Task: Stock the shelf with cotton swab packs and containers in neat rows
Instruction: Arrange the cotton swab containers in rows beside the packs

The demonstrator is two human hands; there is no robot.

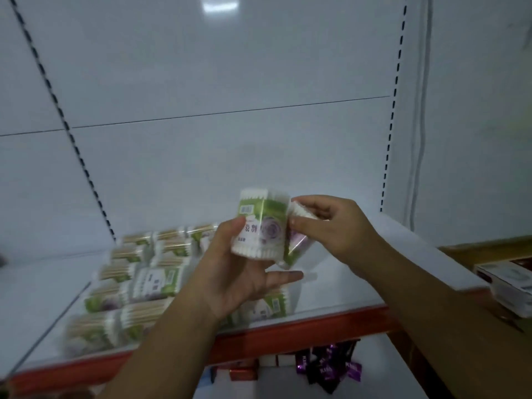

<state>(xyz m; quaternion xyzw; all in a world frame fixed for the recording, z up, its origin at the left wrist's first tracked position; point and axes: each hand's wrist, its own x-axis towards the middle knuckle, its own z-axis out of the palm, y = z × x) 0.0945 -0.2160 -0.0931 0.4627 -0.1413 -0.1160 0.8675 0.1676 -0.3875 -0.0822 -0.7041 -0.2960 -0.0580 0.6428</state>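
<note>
My left hand [239, 272] holds an upright cotton swab pack [260, 223] with a green and purple label, thumb on its front, above the white shelf [339, 295]. Beside it, my right hand [331, 226] pinches a second, tilted cotton swab pack [296, 240] that touches the first one. On the left part of the shelf lie several cotton swab packs in rows [138, 283], blurred. One more pack [270, 306] lies under my left hand, partly hidden.
The shelf has a red front edge [316, 323] and a white back panel [230, 154] with slotted uprights. Below hang dark purple packets [331, 370] and red boxes [244, 372]. A white box [512, 286] sits at the right on a yellow-edged surface.
</note>
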